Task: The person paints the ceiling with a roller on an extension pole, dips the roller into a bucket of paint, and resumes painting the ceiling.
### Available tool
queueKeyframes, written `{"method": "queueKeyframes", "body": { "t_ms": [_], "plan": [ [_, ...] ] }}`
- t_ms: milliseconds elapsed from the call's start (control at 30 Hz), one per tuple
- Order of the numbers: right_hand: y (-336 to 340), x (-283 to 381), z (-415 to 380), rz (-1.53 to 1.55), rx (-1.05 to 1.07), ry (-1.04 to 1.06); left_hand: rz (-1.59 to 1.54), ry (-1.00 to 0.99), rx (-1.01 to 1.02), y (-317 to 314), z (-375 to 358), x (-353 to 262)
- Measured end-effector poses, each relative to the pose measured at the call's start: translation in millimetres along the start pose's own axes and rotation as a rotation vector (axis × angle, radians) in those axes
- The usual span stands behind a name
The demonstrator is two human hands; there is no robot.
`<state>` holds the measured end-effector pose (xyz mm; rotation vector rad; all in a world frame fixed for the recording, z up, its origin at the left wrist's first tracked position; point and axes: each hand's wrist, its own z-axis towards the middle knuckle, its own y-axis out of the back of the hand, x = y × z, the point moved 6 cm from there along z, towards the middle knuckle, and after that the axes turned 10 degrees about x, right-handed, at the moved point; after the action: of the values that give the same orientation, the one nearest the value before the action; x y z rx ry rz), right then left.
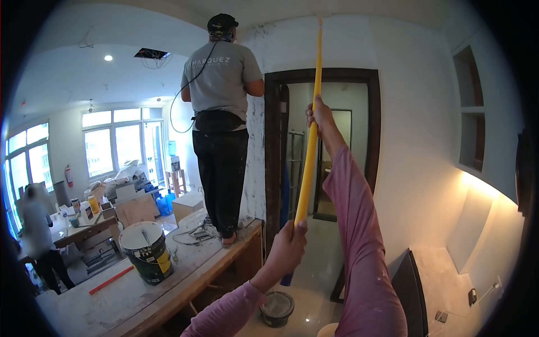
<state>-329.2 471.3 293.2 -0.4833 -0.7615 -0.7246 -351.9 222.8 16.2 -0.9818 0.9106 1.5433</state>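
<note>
A long yellow pole point(310, 157) runs steeply upward in front of the dark door frame point(373, 140). Its far end meets the white wall close to the ceiling, and I cannot make out what is fitted there. My right hand point(323, 117) is wrapped round the pole at about door-top height, with that arm stretched up. Lower down, my left hand point(287, 246) grips the same pole close to its dark bottom end. Below my left hand, a dark bucket point(277, 310) stands on the floor.
A person point(222, 84) stands on the wooden counter point(185, 269), facing the wall. On it are a large paint bucket point(147, 255) and a red bar point(111, 279). Another person point(39, 224) is at a cluttered table point(84, 229). Wall niches point(471, 109) are at right.
</note>
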Motion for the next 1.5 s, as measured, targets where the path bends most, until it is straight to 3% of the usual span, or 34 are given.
{"method": "queueKeyframes", "body": {
  "t_ms": [433, 767, 867, 1500],
  "plan": [
    [-127.0, 13.4, -176.9, 0.115, 0.126, 0.041, -0.101, -0.008, -0.025, 30.7, -175.5, 58.2],
    [-220.6, 28.9, -287.2, 0.140, 0.289, 0.088, -0.031, -0.168, -0.128, 51.9, -306.5, 39.3],
    [-238.4, 34.5, -311.3, 0.110, 0.323, 0.099, 0.026, -0.065, -0.077, 59.1, -334.5, 43.7],
    [-254.3, 62.0, -367.6, 0.061, 0.308, 0.116, -0.111, -0.069, -0.036, 47.5, -384.4, 30.1]
  ]
}}
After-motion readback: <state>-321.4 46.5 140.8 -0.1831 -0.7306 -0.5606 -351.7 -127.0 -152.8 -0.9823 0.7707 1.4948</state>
